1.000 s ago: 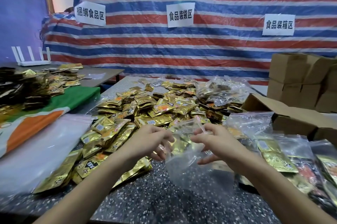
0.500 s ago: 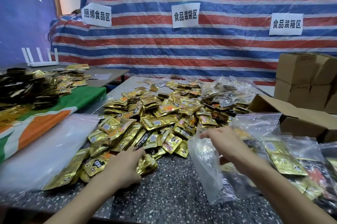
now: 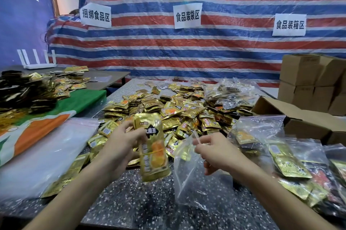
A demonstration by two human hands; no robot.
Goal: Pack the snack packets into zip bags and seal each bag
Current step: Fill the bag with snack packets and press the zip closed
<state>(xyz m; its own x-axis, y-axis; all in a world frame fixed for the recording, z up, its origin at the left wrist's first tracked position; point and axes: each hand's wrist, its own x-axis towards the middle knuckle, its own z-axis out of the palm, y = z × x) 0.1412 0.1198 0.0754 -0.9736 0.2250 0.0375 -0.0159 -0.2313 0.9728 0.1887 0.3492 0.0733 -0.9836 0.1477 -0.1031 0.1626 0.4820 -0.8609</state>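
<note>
My left hand (image 3: 119,147) grips a few gold snack packets (image 3: 152,147), lifted upright above the speckled table (image 3: 131,201). Just to their right, my right hand (image 3: 215,153) pinches the top edge of a clear zip bag (image 3: 189,179), which hangs down with its bottom on the table. The bag looks empty. Behind both hands spreads a big heap of loose gold packets (image 3: 176,113).
Filled zip bags (image 3: 286,156) lie at the right, more at the back (image 3: 230,94). An open cardboard box (image 3: 299,119) and stacked boxes (image 3: 310,79) stand at the right. A stack of flat clear bags (image 3: 46,151) lies left, beside a green-orange cloth (image 3: 43,123).
My left hand left the bag, reached down into the packet heap and has come up holding gold packets. My right hand kept hold of the bag's edge.
</note>
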